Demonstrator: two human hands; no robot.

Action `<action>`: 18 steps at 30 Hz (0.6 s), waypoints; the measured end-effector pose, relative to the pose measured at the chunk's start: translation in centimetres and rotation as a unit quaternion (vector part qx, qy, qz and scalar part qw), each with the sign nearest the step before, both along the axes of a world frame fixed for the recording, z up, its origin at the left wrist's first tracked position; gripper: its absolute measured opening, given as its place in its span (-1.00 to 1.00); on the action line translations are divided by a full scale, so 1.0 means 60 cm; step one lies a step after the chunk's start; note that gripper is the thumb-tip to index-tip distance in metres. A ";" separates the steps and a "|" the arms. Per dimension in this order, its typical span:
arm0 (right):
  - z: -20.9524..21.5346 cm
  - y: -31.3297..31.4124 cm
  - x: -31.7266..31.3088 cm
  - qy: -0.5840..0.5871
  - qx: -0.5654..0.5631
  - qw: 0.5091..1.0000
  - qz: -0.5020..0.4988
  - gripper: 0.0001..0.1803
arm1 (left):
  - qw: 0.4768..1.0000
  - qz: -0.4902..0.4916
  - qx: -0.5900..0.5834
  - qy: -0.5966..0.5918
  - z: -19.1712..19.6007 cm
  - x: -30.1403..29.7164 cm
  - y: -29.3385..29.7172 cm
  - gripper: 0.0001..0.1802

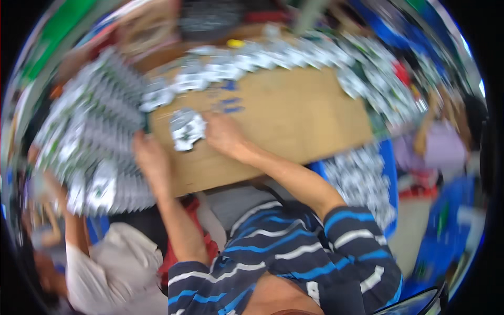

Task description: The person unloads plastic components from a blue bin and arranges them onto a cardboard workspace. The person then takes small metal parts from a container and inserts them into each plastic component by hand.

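Note:
On the brown cardboard sheet (294, 115) in front of me lies a small silver-and-white piece (187, 129) with dark green marks. It may be a small packet, but blur hides the detail. My right hand (226, 135) is at the right edge of this piece, fingers curled together against it. At the cardboard's left edge is my left hand (150, 160), close beside tall rows of stacked white-and-green pieces (94, 126). Motion smears its fingers, so whether they hold anything does not show.
A row of similar silver-white pieces (226, 68) lines the cardboard's far edge, with more heaped at the right (383, 89). A blue bin (391, 184) full of small silvery pieces stands to my right. People sit close by: a white sleeve (113, 262) at left, light purple clothing (438, 144) at right.

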State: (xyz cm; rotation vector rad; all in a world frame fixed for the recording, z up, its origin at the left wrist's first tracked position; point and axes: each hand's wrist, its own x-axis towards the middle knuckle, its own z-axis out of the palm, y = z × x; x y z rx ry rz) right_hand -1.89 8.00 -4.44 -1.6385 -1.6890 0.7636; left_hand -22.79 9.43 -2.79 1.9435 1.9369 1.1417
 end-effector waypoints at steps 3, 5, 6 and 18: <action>0.019 -0.096 0.120 -0.034 -0.001 0.999 -0.033 -0.69 | 0.996 0.049 -0.063 0.040 -0.067 -0.046 0.092 -0.48; 0.027 -0.174 0.206 -0.047 0.128 0.988 -0.076 -0.69 | 0.986 0.041 -0.147 -0.064 -0.141 -0.113 0.165 -0.42; 0.035 -0.224 0.256 -0.049 0.139 0.980 -0.135 -0.69 | 0.957 -0.005 -0.211 -0.200 -0.135 -0.112 0.187 -0.46; -0.023 -0.573 0.482 -0.138 -0.139 0.931 -0.308 -0.68 | 0.886 0.043 -0.294 -0.355 -0.097 -0.119 0.270 -0.59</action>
